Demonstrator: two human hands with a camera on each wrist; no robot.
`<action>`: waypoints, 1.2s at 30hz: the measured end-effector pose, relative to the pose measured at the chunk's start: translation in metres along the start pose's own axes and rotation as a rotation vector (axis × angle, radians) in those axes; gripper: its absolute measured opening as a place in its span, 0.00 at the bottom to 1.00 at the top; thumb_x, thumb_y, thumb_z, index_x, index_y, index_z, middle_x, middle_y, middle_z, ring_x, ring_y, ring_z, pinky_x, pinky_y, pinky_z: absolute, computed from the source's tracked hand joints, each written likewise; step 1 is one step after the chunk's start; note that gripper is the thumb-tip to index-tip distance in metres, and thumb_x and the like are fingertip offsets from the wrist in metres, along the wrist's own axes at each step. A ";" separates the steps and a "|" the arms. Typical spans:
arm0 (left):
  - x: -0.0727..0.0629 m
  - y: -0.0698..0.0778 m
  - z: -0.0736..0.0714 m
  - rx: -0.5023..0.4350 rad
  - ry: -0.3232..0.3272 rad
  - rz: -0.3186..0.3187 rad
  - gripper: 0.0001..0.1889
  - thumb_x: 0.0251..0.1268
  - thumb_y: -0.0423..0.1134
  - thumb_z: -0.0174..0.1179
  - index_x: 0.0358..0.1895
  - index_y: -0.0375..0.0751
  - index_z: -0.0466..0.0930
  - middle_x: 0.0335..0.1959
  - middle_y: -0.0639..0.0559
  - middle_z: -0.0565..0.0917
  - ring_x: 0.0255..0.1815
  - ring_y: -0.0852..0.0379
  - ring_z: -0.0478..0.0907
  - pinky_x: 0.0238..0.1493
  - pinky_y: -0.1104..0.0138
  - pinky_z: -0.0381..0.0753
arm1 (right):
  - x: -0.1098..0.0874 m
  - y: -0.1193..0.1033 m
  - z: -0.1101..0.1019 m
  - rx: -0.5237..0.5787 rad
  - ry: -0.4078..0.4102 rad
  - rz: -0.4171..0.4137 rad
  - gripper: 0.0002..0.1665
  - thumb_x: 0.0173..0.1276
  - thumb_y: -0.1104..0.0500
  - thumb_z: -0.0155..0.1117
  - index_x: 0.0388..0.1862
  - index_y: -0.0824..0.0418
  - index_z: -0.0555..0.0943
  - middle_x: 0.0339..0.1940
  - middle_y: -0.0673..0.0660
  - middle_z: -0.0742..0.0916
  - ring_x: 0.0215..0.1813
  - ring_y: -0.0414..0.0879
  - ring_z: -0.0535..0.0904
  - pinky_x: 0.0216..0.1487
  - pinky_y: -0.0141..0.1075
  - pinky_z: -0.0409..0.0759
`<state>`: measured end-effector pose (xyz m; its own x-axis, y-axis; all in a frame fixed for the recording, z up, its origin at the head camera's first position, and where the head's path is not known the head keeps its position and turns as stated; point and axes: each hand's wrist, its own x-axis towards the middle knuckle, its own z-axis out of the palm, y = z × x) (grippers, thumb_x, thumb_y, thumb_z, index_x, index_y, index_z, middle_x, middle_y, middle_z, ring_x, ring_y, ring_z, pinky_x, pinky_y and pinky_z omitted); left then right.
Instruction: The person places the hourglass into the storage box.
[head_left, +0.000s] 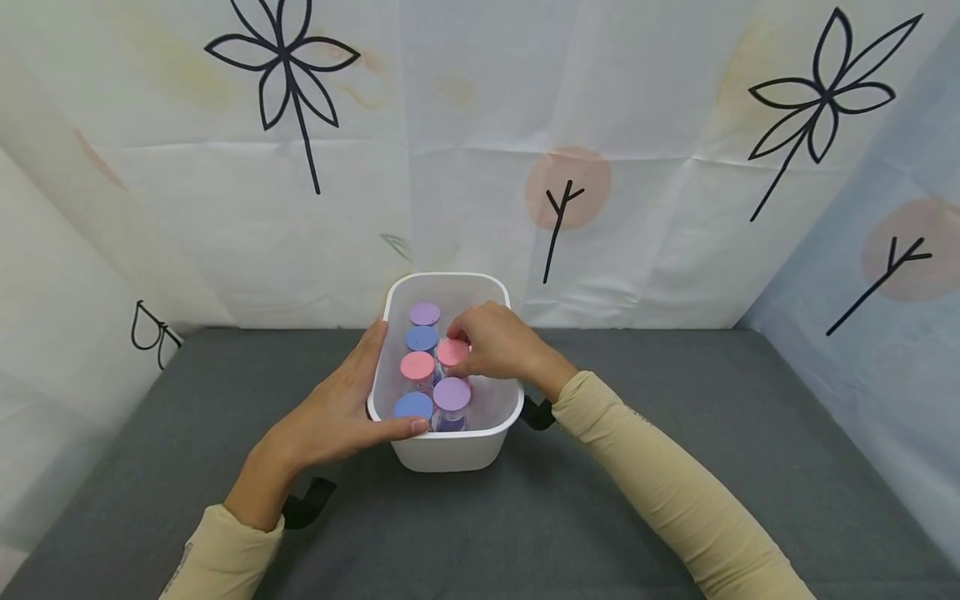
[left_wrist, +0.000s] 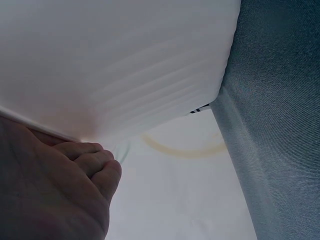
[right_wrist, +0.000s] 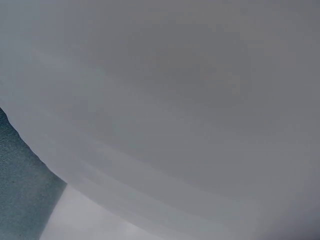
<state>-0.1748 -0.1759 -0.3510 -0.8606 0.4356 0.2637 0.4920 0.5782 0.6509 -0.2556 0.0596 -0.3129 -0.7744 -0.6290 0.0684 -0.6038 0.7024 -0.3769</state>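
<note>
A white plastic bin [head_left: 450, 454] stands on the grey table, holding several small clear jars with purple, blue and pink lids. At its left side my left hand [head_left: 337, 417] grips the rim, thumb lying over the front left corner. In the left wrist view the fingers [left_wrist: 95, 162] of that hand sit under the rim against the bin's outer wall. My right hand [head_left: 502, 346] reaches over the right rim and pinches a pink-lidded jar [head_left: 452, 352] between thumb and fingers. Beside that jar stand another pink-lidded jar [head_left: 417, 367] and a purple-lidded jar [head_left: 452, 394]. The right wrist view shows only the bin's wall.
A white cloth [head_left: 480, 100] printed with plants hangs right behind the bin. A bluish cloth [head_left: 885, 275] borders the right side. Grey table surface [head_left: 675, 433] extends to both sides of the bin and in front of it.
</note>
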 end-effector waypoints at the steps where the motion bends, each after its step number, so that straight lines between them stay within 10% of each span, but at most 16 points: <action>1: 0.000 0.000 0.000 -0.003 0.000 0.003 0.65 0.51 0.62 0.75 0.82 0.67 0.30 0.81 0.58 0.50 0.74 0.54 0.59 0.64 0.45 0.71 | 0.000 0.000 0.000 -0.005 0.001 -0.005 0.18 0.56 0.54 0.82 0.45 0.60 0.90 0.28 0.48 0.85 0.34 0.44 0.75 0.34 0.33 0.72; 16: -0.002 -0.001 0.003 0.020 -0.007 -0.038 0.65 0.53 0.64 0.73 0.83 0.60 0.31 0.83 0.55 0.46 0.77 0.51 0.56 0.67 0.42 0.67 | -0.006 0.008 -0.002 0.071 0.031 -0.011 0.28 0.56 0.52 0.82 0.53 0.65 0.87 0.44 0.56 0.90 0.48 0.51 0.84 0.52 0.41 0.81; 36: 0.000 -0.001 0.004 0.057 -0.001 -0.029 0.65 0.53 0.65 0.72 0.83 0.58 0.31 0.83 0.55 0.46 0.78 0.51 0.53 0.69 0.42 0.64 | -0.064 0.031 -0.030 0.642 0.302 -0.009 0.24 0.61 0.63 0.78 0.56 0.67 0.85 0.51 0.60 0.88 0.52 0.50 0.86 0.55 0.43 0.82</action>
<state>-0.1747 -0.1740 -0.3545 -0.8747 0.4185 0.2445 0.4734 0.6291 0.6166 -0.2302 0.1315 -0.3013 -0.8445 -0.4486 0.2925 -0.4518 0.3034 -0.8390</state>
